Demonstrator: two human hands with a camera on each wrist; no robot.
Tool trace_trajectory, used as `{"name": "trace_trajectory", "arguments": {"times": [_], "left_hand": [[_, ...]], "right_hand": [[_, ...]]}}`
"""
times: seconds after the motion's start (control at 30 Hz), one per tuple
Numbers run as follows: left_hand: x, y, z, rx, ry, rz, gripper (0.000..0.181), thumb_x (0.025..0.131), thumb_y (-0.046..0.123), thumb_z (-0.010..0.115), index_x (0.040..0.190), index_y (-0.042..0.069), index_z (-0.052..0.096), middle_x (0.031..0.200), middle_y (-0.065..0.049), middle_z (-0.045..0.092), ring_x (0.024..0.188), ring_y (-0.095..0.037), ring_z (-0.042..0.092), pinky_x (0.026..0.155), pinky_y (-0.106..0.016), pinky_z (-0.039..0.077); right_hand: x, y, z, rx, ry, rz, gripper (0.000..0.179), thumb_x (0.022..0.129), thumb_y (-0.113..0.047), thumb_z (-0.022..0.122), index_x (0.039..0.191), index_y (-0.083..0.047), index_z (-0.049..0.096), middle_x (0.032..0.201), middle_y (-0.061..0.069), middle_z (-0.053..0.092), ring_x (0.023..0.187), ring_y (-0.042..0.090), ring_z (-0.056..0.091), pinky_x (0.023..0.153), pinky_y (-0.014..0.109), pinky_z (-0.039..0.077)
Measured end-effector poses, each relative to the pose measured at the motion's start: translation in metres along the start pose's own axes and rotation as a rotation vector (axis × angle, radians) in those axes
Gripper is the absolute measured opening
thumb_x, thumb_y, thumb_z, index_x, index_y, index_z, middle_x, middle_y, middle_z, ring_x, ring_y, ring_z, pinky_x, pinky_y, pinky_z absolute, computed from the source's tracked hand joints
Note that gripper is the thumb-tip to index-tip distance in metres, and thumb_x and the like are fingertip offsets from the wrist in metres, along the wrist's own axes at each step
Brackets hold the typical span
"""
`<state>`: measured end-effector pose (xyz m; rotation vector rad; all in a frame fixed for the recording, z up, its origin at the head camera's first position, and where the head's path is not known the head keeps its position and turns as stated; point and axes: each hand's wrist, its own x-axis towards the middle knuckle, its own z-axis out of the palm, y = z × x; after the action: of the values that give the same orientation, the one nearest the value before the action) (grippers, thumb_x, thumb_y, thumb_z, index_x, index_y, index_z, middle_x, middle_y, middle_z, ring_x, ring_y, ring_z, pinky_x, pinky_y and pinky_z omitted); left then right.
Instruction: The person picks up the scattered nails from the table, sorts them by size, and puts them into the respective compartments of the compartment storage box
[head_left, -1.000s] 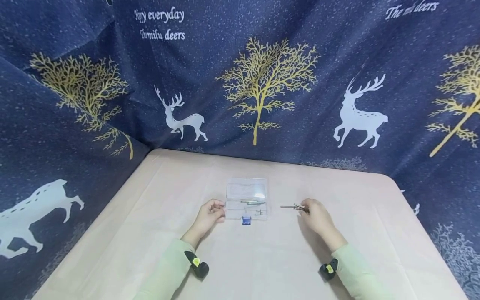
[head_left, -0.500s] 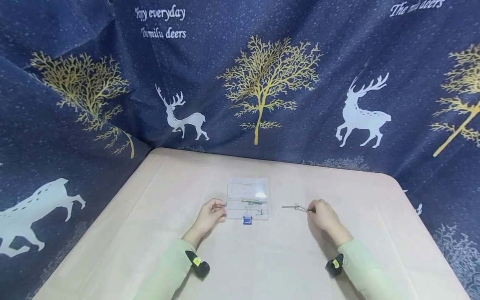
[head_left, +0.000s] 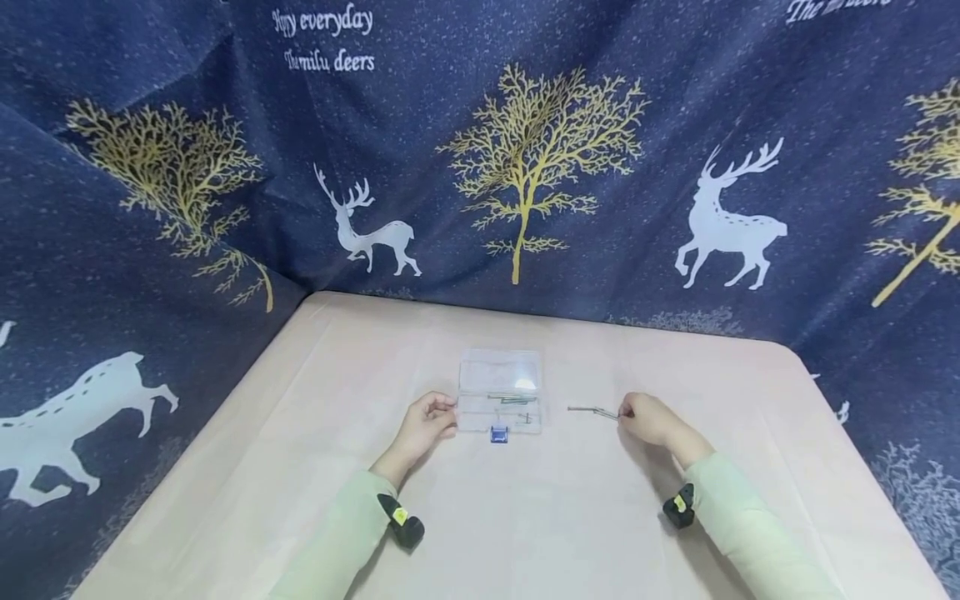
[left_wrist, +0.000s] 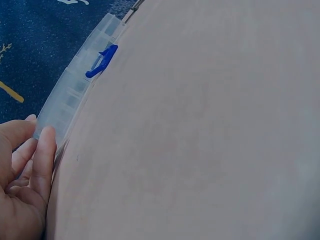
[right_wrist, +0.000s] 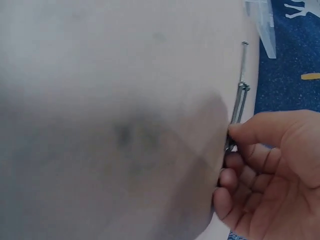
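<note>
A clear plastic box lies on the table with its lid folded back and a blue latch at its front. Several long screws lie in its back compartment, small pieces in the front one. My left hand grips the box's left end between thumb and fingers. To the right of the box, my right hand pinches the ends of long screws low over the table, heads pointing away. Another long screw reaches beyond their heads toward the box.
A pale cloth covers the table. Behind and to the left hangs a dark blue curtain printed with deer and trees, meeting the table's back edge. Each wrist wears a black camera.
The right hand has slid slightly right along the screws, so more of their length shows. The left hand keeps its place at the box. The whole head view has shifted a little.
</note>
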<state>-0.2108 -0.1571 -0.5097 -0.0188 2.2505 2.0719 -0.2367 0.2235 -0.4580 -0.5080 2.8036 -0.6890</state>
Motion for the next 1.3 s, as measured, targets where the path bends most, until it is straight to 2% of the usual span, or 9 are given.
{"name": "trace_trajectory", "arguments": {"times": [0.13, 0.33, 0.47, 0.57, 0.63, 0.8, 0.93, 1.07, 1.3], "left_hand": [[0.000, 0.001, 0.001, -0.004, 0.000, 0.001, 0.023, 0.087, -0.003, 0.057, 0.109, -0.011, 0.055, 0.098, -0.016, 0.057, 0.078, -0.011, 0.060, 0.072, -0.022, 0.061], [-0.003, 0.004, 0.001, -0.002, 0.004, 0.001, 0.024, 0.087, -0.003, 0.057, 0.110, -0.011, 0.055, 0.099, -0.017, 0.057, 0.078, -0.010, 0.059, 0.072, -0.021, 0.061], [-0.011, 0.017, 0.001, -0.004, -0.007, 0.003, 0.024, 0.088, -0.005, 0.055, 0.110, -0.014, 0.053, 0.101, -0.022, 0.056, 0.079, -0.011, 0.059, 0.074, -0.024, 0.062], [-0.019, 0.031, 0.001, 0.003, -0.018, -0.004, 0.025, 0.088, -0.008, 0.053, 0.111, -0.017, 0.051, 0.103, -0.027, 0.055, 0.080, -0.012, 0.059, 0.076, -0.026, 0.062], [-0.021, 0.034, 0.001, 0.006, -0.023, 0.003, 0.025, 0.088, -0.008, 0.053, 0.111, -0.017, 0.051, 0.103, -0.028, 0.055, 0.079, -0.011, 0.059, 0.076, -0.026, 0.062], [-0.010, 0.018, 0.001, -0.004, -0.016, -0.006, 0.025, 0.088, -0.007, 0.054, 0.111, -0.015, 0.052, 0.103, -0.025, 0.055, 0.079, -0.010, 0.058, 0.075, -0.024, 0.061], [-0.003, 0.005, 0.001, -0.012, -0.006, -0.013, 0.026, 0.087, -0.004, 0.057, 0.112, -0.012, 0.054, 0.101, -0.020, 0.057, 0.078, -0.011, 0.058, 0.073, -0.023, 0.061], [-0.001, 0.002, 0.002, -0.004, 0.002, -0.008, 0.024, 0.087, -0.003, 0.057, 0.110, -0.011, 0.054, 0.098, -0.017, 0.057, 0.077, -0.010, 0.059, 0.071, -0.021, 0.061], [-0.002, 0.004, 0.001, 0.006, 0.002, -0.009, 0.023, 0.087, -0.003, 0.056, 0.109, -0.010, 0.055, 0.096, -0.013, 0.057, 0.076, -0.009, 0.059, 0.071, -0.020, 0.061]], "right_hand": [[-0.002, 0.007, 0.003, -0.014, 0.061, -0.111, 0.012, 0.085, -0.007, 0.058, 0.086, 0.004, 0.060, 0.079, 0.011, 0.061, 0.073, 0.022, 0.058, 0.069, 0.040, 0.058], [-0.005, 0.003, 0.005, -0.096, 0.153, -0.101, 0.009, 0.084, -0.008, 0.061, 0.089, 0.000, 0.061, 0.084, 0.009, 0.063, 0.082, 0.028, 0.062, 0.078, 0.048, 0.057], [-0.004, 0.002, 0.005, -0.087, 0.208, -0.122, 0.004, 0.083, -0.006, 0.062, 0.086, -0.004, 0.060, 0.080, 0.003, 0.061, 0.075, 0.019, 0.059, 0.071, 0.037, 0.057], [-0.003, -0.003, 0.002, -0.011, 0.224, -0.134, 0.002, 0.085, -0.005, 0.060, 0.084, -0.004, 0.059, 0.076, 0.000, 0.058, 0.069, 0.012, 0.050, 0.061, 0.027, 0.051], [-0.003, -0.008, 0.000, 0.059, 0.229, -0.135, 0.004, 0.086, -0.004, 0.060, 0.083, -0.001, 0.059, 0.076, 0.001, 0.058, 0.069, 0.012, 0.049, 0.061, 0.025, 0.049], [-0.002, -0.013, -0.002, 0.212, 0.241, -0.111, 0.006, 0.087, -0.003, 0.060, 0.086, 0.003, 0.061, 0.079, 0.006, 0.062, 0.074, 0.012, 0.053, 0.066, 0.026, 0.051], [0.001, -0.012, -0.002, 0.355, 0.229, -0.087, 0.007, 0.087, 0.000, 0.058, 0.090, 0.006, 0.061, 0.076, 0.010, 0.061, 0.064, 0.007, 0.050, 0.053, 0.019, 0.048], [0.002, -0.014, 0.001, 0.513, 0.226, -0.053, 0.013, 0.089, 0.000, 0.058, 0.094, 0.011, 0.060, 0.071, 0.009, 0.060, 0.058, 0.005, 0.050, 0.048, 0.018, 0.048], [0.005, -0.037, 0.006, 0.830, 0.166, 0.101, 0.027, 0.091, -0.002, 0.054, 0.108, 0.019, 0.051, 0.077, -0.001, 0.061, 0.064, 0.005, 0.056, 0.059, 0.018, 0.056]]}}
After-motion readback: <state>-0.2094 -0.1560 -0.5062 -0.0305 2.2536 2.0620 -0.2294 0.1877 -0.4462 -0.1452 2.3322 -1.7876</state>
